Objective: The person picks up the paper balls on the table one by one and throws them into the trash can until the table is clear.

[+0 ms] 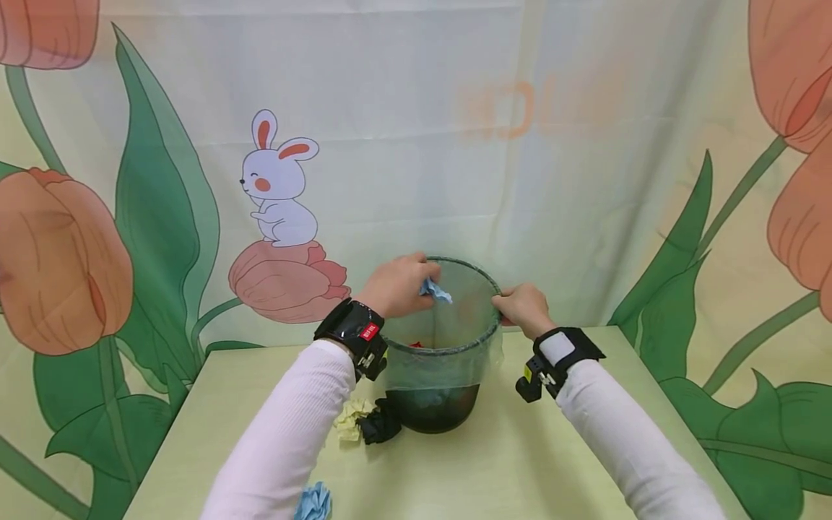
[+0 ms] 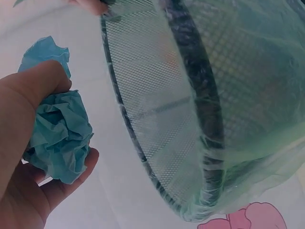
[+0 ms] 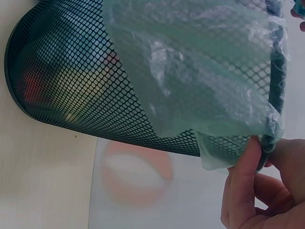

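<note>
A dark mesh wastebasket [image 1: 432,412], lined with a thin green plastic bag [image 3: 190,86], stands tilted on the table. My left hand [image 1: 403,285] is over its mouth, fingers curled round a crumpled ball of blue paper [image 2: 62,133]. With the right hand [image 1: 525,307] I pinch the bag-covered rim [image 1: 497,289] at the right side. Through the mesh, red paper [image 3: 35,86] and yellow paper [image 3: 78,90] show near the bottom. Crumpled black paper [image 1: 380,422] and pale yellow paper [image 1: 351,420] lie at the basket's left foot.
Another blue paper ball [image 1: 314,502] lies near the front of the pale table [image 1: 494,477], partly behind my left sleeve [image 1: 279,433]. Behind the basket hangs a cloth backdrop [image 1: 416,144] printed with tulips and a white rabbit.
</note>
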Action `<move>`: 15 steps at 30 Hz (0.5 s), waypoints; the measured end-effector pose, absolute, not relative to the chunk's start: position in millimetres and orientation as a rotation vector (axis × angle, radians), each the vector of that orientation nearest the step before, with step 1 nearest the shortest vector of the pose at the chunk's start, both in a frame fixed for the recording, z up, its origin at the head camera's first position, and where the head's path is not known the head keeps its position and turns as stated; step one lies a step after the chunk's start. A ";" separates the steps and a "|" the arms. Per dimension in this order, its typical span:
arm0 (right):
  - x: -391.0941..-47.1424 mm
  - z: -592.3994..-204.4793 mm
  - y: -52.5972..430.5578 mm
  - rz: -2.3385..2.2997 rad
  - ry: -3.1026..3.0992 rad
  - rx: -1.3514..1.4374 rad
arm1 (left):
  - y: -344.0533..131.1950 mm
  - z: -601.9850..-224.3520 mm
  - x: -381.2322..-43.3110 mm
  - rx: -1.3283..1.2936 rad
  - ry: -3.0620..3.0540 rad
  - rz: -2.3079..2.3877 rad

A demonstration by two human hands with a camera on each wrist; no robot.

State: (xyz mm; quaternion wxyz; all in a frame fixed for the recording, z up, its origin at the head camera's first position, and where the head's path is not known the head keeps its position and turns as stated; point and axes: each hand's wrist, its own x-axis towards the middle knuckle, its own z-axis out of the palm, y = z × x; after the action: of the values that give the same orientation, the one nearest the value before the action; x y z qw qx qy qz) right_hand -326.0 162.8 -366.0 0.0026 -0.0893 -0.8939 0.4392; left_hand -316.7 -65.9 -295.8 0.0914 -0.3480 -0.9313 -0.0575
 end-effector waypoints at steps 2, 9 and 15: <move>-326.1 -366.0 162.2 1.376 -2.811 -0.282 | -66.6 -297.3 -319.5 -1.021 -2.775 -0.183; -326.5 -366.1 161.6 1.383 -2.804 -0.283 | -70.0 -303.0 -326.7 -0.970 -2.784 -0.204; -325.9 -366.3 162.6 1.387 -2.803 -0.276 | -72.1 -308.6 -329.2 -0.961 -2.767 -0.202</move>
State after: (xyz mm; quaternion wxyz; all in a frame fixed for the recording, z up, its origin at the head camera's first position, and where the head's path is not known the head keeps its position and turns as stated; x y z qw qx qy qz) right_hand -325.9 162.6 -366.3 0.0011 -0.0878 -0.8928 0.4419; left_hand -329.2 -72.1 -308.6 0.1027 -0.3255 -0.9375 -0.0684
